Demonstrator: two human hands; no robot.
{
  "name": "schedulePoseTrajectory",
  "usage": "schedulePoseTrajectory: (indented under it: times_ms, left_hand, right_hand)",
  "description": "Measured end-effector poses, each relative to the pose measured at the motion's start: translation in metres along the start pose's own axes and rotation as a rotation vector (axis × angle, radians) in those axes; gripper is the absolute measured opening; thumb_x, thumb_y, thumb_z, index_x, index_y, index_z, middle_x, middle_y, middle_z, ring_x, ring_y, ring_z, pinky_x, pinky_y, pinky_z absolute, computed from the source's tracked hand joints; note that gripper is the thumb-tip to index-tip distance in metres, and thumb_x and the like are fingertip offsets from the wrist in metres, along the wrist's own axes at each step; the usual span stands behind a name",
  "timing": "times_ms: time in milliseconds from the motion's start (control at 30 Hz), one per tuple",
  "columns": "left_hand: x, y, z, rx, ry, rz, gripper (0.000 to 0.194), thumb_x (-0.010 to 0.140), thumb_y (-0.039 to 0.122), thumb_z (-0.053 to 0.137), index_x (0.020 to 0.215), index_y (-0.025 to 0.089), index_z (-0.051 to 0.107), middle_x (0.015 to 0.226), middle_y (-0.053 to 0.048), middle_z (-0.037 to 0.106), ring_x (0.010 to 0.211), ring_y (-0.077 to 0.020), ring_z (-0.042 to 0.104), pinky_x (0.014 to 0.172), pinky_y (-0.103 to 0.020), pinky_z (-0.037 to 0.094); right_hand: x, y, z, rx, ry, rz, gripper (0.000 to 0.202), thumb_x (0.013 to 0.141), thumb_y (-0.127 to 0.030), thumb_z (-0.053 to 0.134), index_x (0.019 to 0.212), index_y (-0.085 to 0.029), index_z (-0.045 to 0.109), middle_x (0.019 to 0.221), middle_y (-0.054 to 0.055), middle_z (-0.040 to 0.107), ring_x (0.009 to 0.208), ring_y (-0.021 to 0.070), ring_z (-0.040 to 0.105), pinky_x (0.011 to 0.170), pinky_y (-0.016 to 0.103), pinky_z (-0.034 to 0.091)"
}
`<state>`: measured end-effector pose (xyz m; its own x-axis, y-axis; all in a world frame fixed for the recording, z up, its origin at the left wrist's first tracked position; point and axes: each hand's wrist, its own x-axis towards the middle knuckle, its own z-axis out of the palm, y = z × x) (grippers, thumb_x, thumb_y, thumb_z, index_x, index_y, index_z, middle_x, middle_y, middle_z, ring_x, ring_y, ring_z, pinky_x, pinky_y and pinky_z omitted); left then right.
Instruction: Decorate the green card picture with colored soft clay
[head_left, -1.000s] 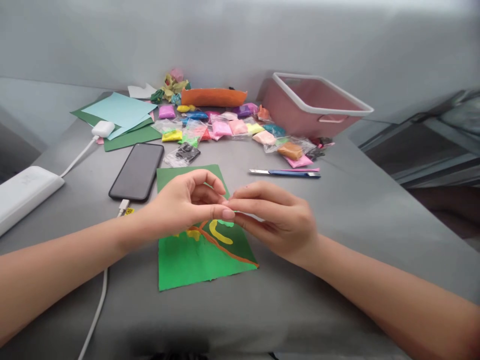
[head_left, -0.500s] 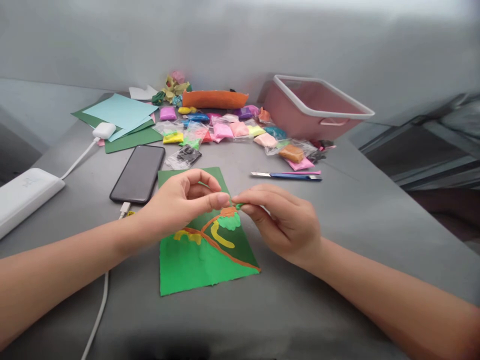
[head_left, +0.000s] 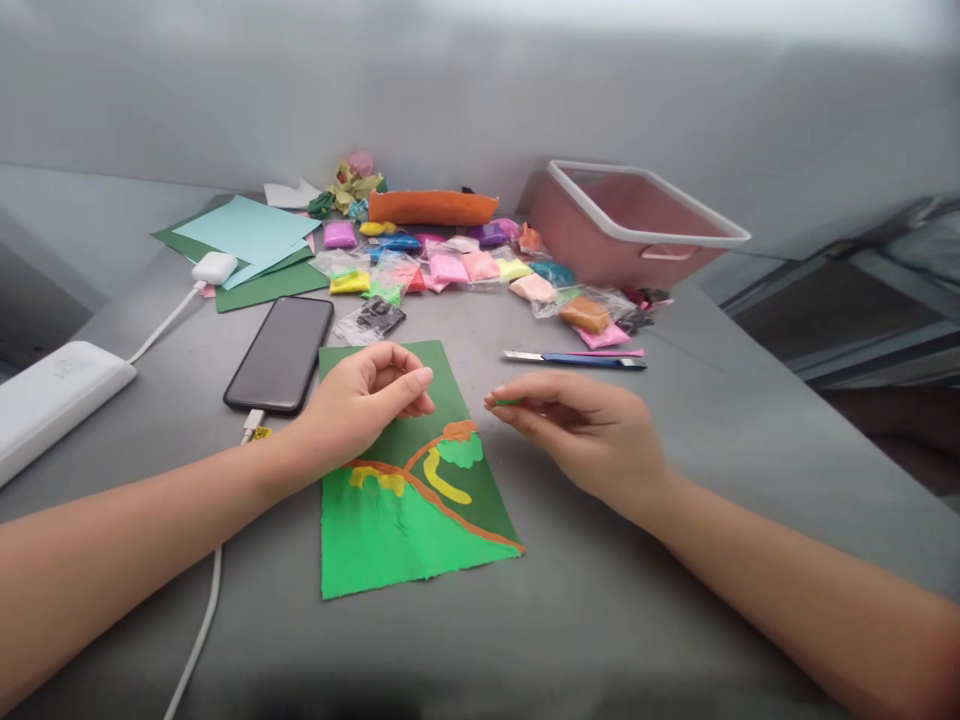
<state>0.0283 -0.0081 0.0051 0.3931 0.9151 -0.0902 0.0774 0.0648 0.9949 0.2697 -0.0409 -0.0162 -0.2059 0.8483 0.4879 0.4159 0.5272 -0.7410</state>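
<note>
My right hand (head_left: 581,430) pinches a small bit of green modelling clay (head_left: 508,402) between thumb and fingertips, just off the picture's right edge. Over the picture's upper left, my left hand (head_left: 375,395) is closed, its fingers curled and the thumb against them; whatever it may hold is hidden. Under it lies a dark green sheet (head_left: 442,375) bearing a clay picture. A bright green area (head_left: 382,550) fills its lower part, bordered by orange clay lines (head_left: 450,512). Yellow pieces (head_left: 442,480) and a light green scalloped shape (head_left: 461,450) are also on it.
Behind are several bags of coloured clay (head_left: 448,268), an orange strip (head_left: 431,208) and a pink basket (head_left: 615,230). A craft knife (head_left: 592,361) lies right of centre, its blade exposed. Left are a phone (head_left: 279,355), a white cable (head_left: 202,630), a power bank (head_left: 64,400) and coloured paper (head_left: 244,235).
My hands have moved apart: the right went slightly right with the green clay, the left slightly left. The left thumb and fingers have curled closer together.
</note>
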Motion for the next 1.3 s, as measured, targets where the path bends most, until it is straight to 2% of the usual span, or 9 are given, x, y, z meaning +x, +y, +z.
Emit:
schedulePoseTrajectory:
  times_ms: [233, 400, 567, 667, 800, 900, 967, 1133, 1300]
  left_hand:
    - [-0.001, -0.001, 0.000, -0.027, 0.008, 0.019, 0.033, 0.085, 0.047, 0.074, 0.087, 0.019, 0.058, 0.072, 0.003, 0.068, 0.075, -0.0120, 0.068, 0.075, -0.025, 0.055]
    - [-0.002, 0.001, 0.000, -0.022, 0.006, 0.010, 0.035, 0.082, 0.047, 0.078, 0.086, 0.018, 0.058, 0.071, 0.004, 0.067, 0.073, -0.0100, 0.067, 0.075, -0.022, 0.054]
    - [-0.003, 0.002, 0.001, -0.025, -0.004, 0.033, 0.032, 0.084, 0.044, 0.077, 0.085, 0.018, 0.058, 0.070, 0.005, 0.067, 0.070, -0.0069, 0.065, 0.071, -0.016, 0.053]
    - [-0.004, 0.002, 0.001, -0.018, -0.010, 0.030, 0.032, 0.084, 0.044, 0.077, 0.085, 0.018, 0.058, 0.070, 0.005, 0.068, 0.070, -0.0064, 0.065, 0.071, -0.015, 0.052]
    - [-0.004, 0.002, 0.001, -0.009, -0.013, 0.038, 0.029, 0.086, 0.041, 0.076, 0.085, 0.017, 0.058, 0.070, 0.005, 0.067, 0.070, -0.0061, 0.065, 0.070, -0.015, 0.052]
    - [-0.004, 0.002, 0.000, -0.002, -0.021, 0.050, 0.026, 0.088, 0.038, 0.074, 0.085, 0.017, 0.058, 0.070, 0.005, 0.066, 0.070, -0.0058, 0.065, 0.070, -0.015, 0.052]
    - [-0.004, 0.002, 0.000, 0.015, -0.015, 0.051, 0.025, 0.089, 0.038, 0.073, 0.086, 0.017, 0.058, 0.071, 0.005, 0.066, 0.070, -0.0058, 0.065, 0.071, -0.015, 0.052]
    - [-0.003, 0.000, 0.000, 0.040, -0.014, 0.060, 0.024, 0.089, 0.037, 0.073, 0.088, 0.017, 0.059, 0.072, 0.005, 0.067, 0.071, -0.0058, 0.065, 0.072, -0.015, 0.053]
    - [-0.004, 0.001, 0.000, 0.043, -0.014, 0.065, 0.022, 0.092, 0.036, 0.070, 0.087, 0.017, 0.059, 0.071, 0.005, 0.067, 0.070, -0.0054, 0.065, 0.071, -0.014, 0.053]
  right_hand:
    - [0.005, 0.002, -0.004, 0.176, 0.006, 0.157, 0.021, 0.090, -0.045, 0.072, 0.089, -0.024, 0.076, 0.076, 0.002, 0.072, 0.069, 0.0140, 0.068, 0.062, 0.026, 0.057]
    - [0.001, 0.006, -0.009, 0.322, -0.051, 0.259, 0.051, 0.092, -0.053, 0.065, 0.053, -0.021, 0.066, 0.054, 0.002, 0.064, 0.053, 0.0134, 0.060, 0.050, 0.026, 0.049]
    - [0.004, -0.006, -0.005, 0.165, 0.036, 0.265, 0.011, 0.076, -0.038, 0.085, 0.078, -0.028, 0.081, 0.077, 0.000, 0.078, 0.070, 0.0160, 0.070, 0.062, 0.025, 0.056]
    - [0.006, -0.008, -0.004, 0.173, -0.017, 0.258, 0.008, 0.076, -0.036, 0.084, 0.077, -0.029, 0.081, 0.076, -0.001, 0.078, 0.069, 0.0160, 0.071, 0.062, 0.026, 0.056]
    - [0.004, -0.005, -0.005, 0.251, -0.158, 0.231, 0.030, 0.084, -0.041, 0.078, 0.058, -0.026, 0.074, 0.059, -0.001, 0.072, 0.057, 0.0159, 0.067, 0.055, 0.028, 0.054]
    - [0.002, -0.005, -0.004, 0.199, -0.084, 0.184, 0.005, 0.076, -0.032, 0.086, 0.075, -0.029, 0.081, 0.074, 0.000, 0.079, 0.067, 0.0179, 0.073, 0.060, 0.029, 0.057]
    - [0.002, -0.006, -0.003, 0.176, -0.047, 0.166, 0.012, 0.073, -0.029, 0.087, 0.084, -0.031, 0.083, 0.081, -0.001, 0.081, 0.072, 0.0182, 0.074, 0.062, 0.029, 0.058]
    - [0.001, -0.010, -0.003, 0.210, -0.169, 0.128, 0.014, 0.080, -0.032, 0.083, 0.067, -0.029, 0.079, 0.064, -0.002, 0.076, 0.058, 0.0162, 0.070, 0.055, 0.028, 0.056]
    - [0.001, -0.011, -0.002, 0.230, -0.118, 0.070, 0.015, 0.078, -0.023, 0.085, 0.088, -0.033, 0.083, 0.085, -0.003, 0.082, 0.073, 0.0172, 0.076, 0.063, 0.026, 0.061]
